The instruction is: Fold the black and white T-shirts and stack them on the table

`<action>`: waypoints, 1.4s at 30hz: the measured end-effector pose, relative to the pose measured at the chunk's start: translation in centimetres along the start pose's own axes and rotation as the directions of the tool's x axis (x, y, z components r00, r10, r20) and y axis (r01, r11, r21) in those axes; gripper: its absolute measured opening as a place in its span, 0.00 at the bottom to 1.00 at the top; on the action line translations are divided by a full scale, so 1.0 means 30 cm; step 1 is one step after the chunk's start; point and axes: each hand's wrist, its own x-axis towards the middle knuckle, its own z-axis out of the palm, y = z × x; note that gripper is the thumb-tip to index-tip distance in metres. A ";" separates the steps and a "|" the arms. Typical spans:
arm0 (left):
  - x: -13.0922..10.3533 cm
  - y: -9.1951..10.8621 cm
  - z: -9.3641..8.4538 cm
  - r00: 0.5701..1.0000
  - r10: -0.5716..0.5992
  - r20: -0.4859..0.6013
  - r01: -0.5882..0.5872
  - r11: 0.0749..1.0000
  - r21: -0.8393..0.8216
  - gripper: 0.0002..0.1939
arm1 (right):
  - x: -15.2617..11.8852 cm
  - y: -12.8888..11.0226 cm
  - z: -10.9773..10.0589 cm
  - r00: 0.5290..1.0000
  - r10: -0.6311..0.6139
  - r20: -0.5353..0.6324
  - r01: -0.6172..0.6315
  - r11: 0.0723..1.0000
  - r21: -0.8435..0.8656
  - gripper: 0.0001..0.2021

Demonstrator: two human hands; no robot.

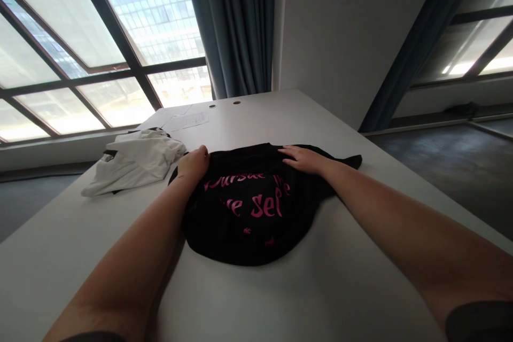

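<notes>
A black garment, apparently a T-shirt (256,246), lies on the white table (340,288) in front of me. Pink lettering runs across its middle, partly lost in creases. At its upper left edge, my left hand (195,163) has its fingers curled into the fabric. My right hand (302,160) rests flat on the upper right part, fingers stretched out and slightly apart. One dark end of the cloth sticks out to the right beyond that hand.
A crumpled white garment (136,160) with some dark parts lies on the left of the table. Sheets of paper (188,120) are behind it, near two round holes in the tabletop. Beyond the far edge hang blue curtains (236,26) beside windows and a pillar.
</notes>
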 end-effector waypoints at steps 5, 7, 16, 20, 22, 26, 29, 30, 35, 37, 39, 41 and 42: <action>-0.022 0.033 0.017 0.964 0.180 -0.198 -0.190 0.981 -0.034 0.16 | 0.005 -0.033 -0.002 0.985 -0.148 -0.090 0.152 0.988 0.034 0.26; -0.023 0.044 0.043 0.959 0.284 0.009 -0.283 0.957 -0.063 0.18 | 0.009 -0.044 -0.001 0.990 -0.133 -0.037 0.135 0.990 0.034 0.25; 0.013 0.046 0.123 0.918 0.231 0.321 -0.207 0.972 -0.107 0.33 | 0.075 -0.020 0.008 0.975 0.146 0.170 -0.130 0.986 -0.102 0.32; 0.060 0.056 0.124 0.904 0.183 0.387 -0.156 0.983 -0.099 0.35 | 0.148 0.018 0.008 0.969 0.157 0.189 -0.131 0.981 -0.142 0.31; 0.093 0.068 0.126 0.901 0.155 0.405 -0.131 0.988 -0.086 0.35 | 0.190 0.034 0.013 0.966 0.178 0.186 -0.148 0.975 -0.164 0.31; 0.173 0.090 0.137 0.900 0.111 0.421 -0.086 0.993 -0.077 0.37 | 0.271 0.064 0.031 0.955 0.249 0.163 -0.219 0.959 -0.182 0.34; 0.234 0.100 0.156 0.900 0.079 0.430 -0.046 0.995 -0.086 0.39 | 0.322 0.100 0.041 0.955 0.252 0.154 -0.224 0.958 -0.180 0.35; 0.253 0.103 0.163 0.903 0.070 0.425 -0.035 0.995 -0.090 0.39 | 0.337 0.115 0.043 0.957 0.248 0.151 -0.220 0.959 -0.178 0.35; 0.339 0.101 0.208 0.924 0.065 0.378 -0.022 0.993 -0.115 0.39 | 0.408 0.188 0.045 0.961 0.239 0.136 -0.213 0.960 -0.184 0.34; 0.376 0.097 0.228 0.931 0.074 0.358 -0.029 0.991 -0.131 0.40 | 0.437 0.211 0.044 0.960 0.244 0.141 -0.216 0.959 -0.184 0.35; 0.415 0.093 0.247 0.934 0.082 0.347 -0.035 0.990 -0.139 0.40 | 0.467 0.230 0.043 0.958 0.249 0.142 -0.222 0.959 -0.178 0.35; 0.455 0.092 0.262 0.934 0.083 0.347 -0.038 0.990 -0.134 0.40 | 0.497 0.247 0.041 0.955 0.260 0.143 -0.233 0.956 -0.178 0.36; 0.475 0.092 0.267 0.933 0.081 0.351 -0.037 0.991 -0.129 0.40 | 0.511 0.256 0.041 0.953 0.265 0.144 -0.239 0.954 -0.179 0.37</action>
